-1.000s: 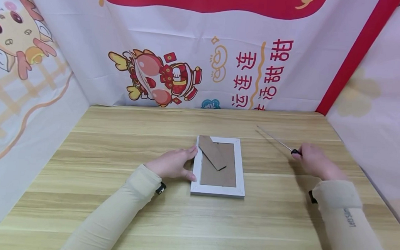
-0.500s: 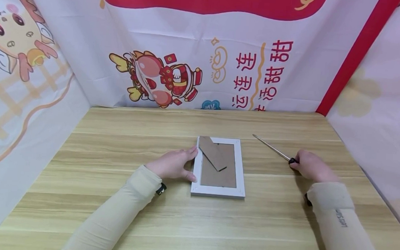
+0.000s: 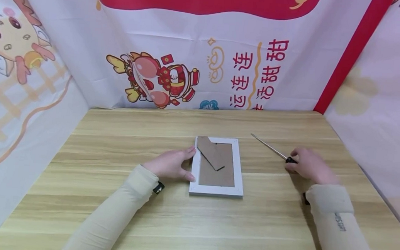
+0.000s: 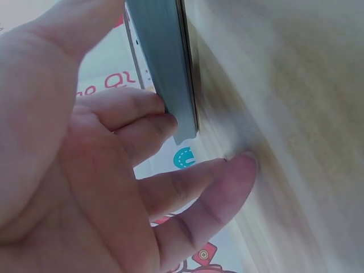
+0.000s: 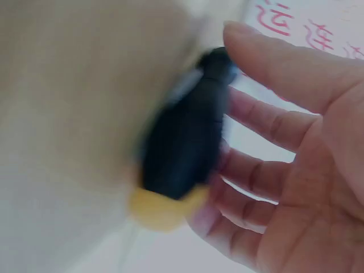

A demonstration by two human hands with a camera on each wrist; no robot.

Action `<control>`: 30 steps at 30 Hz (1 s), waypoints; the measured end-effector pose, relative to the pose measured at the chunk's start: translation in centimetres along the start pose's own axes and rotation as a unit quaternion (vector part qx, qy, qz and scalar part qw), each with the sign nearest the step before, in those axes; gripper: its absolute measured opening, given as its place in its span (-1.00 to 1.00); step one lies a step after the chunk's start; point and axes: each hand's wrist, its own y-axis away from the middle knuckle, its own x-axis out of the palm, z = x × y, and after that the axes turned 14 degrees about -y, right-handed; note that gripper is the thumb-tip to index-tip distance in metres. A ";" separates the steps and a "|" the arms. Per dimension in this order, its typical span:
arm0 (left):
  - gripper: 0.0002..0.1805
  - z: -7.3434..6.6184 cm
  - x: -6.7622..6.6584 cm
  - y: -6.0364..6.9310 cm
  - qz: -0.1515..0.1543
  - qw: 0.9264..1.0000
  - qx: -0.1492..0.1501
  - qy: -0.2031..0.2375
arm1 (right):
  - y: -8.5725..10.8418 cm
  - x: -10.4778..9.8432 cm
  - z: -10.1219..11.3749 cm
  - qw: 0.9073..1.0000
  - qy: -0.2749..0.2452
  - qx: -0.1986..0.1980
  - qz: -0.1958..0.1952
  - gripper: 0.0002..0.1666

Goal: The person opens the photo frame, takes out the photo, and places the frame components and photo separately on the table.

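A white picture frame lies back side up near the middle of the table, with a brown backing board and a slanted stand flap. My left hand rests along its left edge, thumb near the lower corner. In the left wrist view, two fingertips touch the frame's side, and the other fingers are extended near the tabletop. To the right, a screwdriver lies with its shaft pointing to the back left. My right hand is at its black handle with yellow end; fingers touch it, while the thumb stands apart.
The wood-grain table meets a printed white and red cloth at the back. More printed cloth hangs along the left and right sides. Table surface lies between the frame and the screwdriver.
My right hand has come down and slightly nearer, lowering the screwdriver onto the table, and its fingers have loosened from the handle. The left hand and the frame stay in place.
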 end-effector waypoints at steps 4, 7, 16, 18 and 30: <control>0.11 1.0 -0.4 0.1 0.003 0.999 -0.001 0.038 | 0.6 -0.8 2.3 1.000 0.001 -0.030 -0.008 -0.42; 0.04 2.2 -0.9 0.0 0.000 0.996 0.003 0.085 | 1.2 -1.1 4.6 0.998 -0.024 -0.050 0.020 -0.45; -0.03 5.5 -3.2 -2.4 0.020 0.994 -0.049 0.099 | 2.0 1.3 9.9 0.990 -0.047 -0.062 0.114 -0.44; 0.00 5.7 -3.5 -3.0 0.024 0.994 -0.051 0.092 | 2.0 2.1 10.4 0.988 -0.051 -0.062 0.128 -0.44; -0.03 5.2 -3.9 -6.6 0.060 0.996 -0.008 0.067 | 3.1 5.5 12.7 0.987 -0.021 -0.046 0.151 -0.02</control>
